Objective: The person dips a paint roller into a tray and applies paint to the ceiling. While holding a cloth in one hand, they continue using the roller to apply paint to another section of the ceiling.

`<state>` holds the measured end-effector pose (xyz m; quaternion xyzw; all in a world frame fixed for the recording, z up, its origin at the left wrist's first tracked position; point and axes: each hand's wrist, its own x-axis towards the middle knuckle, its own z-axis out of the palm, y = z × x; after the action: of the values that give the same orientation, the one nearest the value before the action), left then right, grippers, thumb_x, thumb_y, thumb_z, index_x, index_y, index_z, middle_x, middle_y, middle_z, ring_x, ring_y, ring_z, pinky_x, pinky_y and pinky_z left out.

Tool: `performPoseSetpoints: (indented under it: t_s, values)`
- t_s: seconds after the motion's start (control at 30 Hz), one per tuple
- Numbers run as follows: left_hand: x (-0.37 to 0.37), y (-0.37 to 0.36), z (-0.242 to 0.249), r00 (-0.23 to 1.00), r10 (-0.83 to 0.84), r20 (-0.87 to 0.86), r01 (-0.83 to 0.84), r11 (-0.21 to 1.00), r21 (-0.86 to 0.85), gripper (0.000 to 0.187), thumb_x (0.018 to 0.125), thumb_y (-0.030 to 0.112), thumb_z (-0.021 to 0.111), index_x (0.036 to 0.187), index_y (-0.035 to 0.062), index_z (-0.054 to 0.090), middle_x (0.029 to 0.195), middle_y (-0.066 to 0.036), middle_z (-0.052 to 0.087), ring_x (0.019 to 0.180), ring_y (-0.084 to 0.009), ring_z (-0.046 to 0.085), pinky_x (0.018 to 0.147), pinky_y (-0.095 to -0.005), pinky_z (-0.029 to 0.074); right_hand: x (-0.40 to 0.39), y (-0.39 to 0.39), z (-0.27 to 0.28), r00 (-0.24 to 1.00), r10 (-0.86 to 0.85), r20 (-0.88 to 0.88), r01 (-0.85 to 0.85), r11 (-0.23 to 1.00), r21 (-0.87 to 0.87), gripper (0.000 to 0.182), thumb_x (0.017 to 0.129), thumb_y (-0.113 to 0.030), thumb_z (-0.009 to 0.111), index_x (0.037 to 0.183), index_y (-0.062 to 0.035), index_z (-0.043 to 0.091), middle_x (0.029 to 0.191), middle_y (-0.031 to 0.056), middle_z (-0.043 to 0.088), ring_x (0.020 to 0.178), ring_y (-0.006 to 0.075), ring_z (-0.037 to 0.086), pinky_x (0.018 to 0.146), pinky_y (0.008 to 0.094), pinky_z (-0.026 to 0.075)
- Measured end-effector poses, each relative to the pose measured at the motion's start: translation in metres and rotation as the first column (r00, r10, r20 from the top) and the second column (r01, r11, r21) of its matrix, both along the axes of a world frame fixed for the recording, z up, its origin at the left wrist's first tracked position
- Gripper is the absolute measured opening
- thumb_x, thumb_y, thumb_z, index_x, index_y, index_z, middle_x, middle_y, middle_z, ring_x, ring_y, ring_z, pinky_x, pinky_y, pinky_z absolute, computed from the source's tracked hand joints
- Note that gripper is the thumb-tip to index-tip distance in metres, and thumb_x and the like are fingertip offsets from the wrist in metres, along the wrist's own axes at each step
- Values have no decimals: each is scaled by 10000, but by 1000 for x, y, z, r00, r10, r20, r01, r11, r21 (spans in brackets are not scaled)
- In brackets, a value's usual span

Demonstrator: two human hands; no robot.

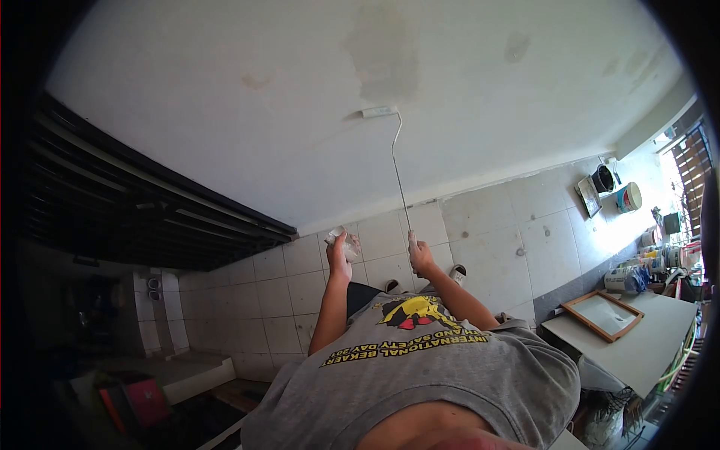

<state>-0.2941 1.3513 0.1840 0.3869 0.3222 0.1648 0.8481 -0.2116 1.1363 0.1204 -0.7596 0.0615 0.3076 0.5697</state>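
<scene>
My right hand (421,256) is wrapped round the handle of a paint roller (394,150) with a long thin metal frame. The roller's white sleeve (379,112) is up against the white wall (300,97), just below a greyish damp-looking patch (382,64). In my left hand (340,259), closed at about waist height, is a whitish see-through plastic thing (346,244); I cannot tell its kind.
A black slatted metal gate (165,202) stands on the left. At the far right are a paint tray (589,196), a black bucket (602,178) and a white bucket (629,196). A wooden frame (604,315) lies on a pale table (660,337) at right. Tiles (487,225) cover the floor.
</scene>
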Motion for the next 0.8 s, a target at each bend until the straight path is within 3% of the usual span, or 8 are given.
performPoseSetpoints:
  t_s: [0.13,0.23,0.33,0.43,0.53,0.63,0.8]
  values:
    - [-5,-2,-1,1000,-24,-1,24,1000,0,321,872,263,638,1125,88,546,887,-78,597,764,-191,601,658,-328,496,-5,-5,8,992,-21,-128,43,983,176,641,935,-656,389,582,-121,380,458,-8,335,325,123,339,294,308,302]
    - [-1,0,0,1000,-18,4,18,1000,8,310,877,259,634,1121,88,547,887,-80,600,764,-191,602,656,-326,496,4,-2,7,998,-46,-31,50,989,136,629,935,-647,402,580,-129,380,456,-17,324,323,113,326,290,301,284]
    - [1,0,2,1000,-27,-1,27,1000,1,299,880,256,632,1112,86,549,880,-82,603,761,-194,603,654,-328,496,3,-8,11,997,-22,-68,24,999,35,620,940,-633,410,583,-127,386,458,-19,327,318,113,316,288,298,268]
    - [1,-2,-1,1000,-30,-2,30,1000,3,293,881,254,631,1103,82,551,866,-80,604,756,-195,604,653,-330,498,-5,-11,7,980,-17,-198,35,995,91,624,946,-627,401,578,-123,387,458,-14,338,327,113,324,298,300,260]
    - [2,-1,1,1000,-25,-3,25,1000,19,292,880,255,631,1100,79,552,853,-77,604,748,-194,604,652,-331,499,14,1,-26,977,-58,206,34,992,120,627,949,-623,399,570,-124,377,460,-15,342,338,109,327,311,302,259]
    - [-7,-3,3,1000,-21,-21,22,999,28,295,880,259,630,1101,79,551,855,-76,604,751,-193,603,650,-330,499,20,4,-21,962,-53,266,30,995,90,630,951,-621,401,562,-127,360,462,-20,336,348,104,328,322,302,258]
    - [-8,-1,2,1000,0,-16,0,1000,11,307,879,264,627,1113,82,548,868,-74,602,769,-191,601,656,-327,497,3,-3,-8,999,-35,21,32,995,94,612,948,-629,397,586,-137,370,463,-29,325,339,99,318,311,288,257]
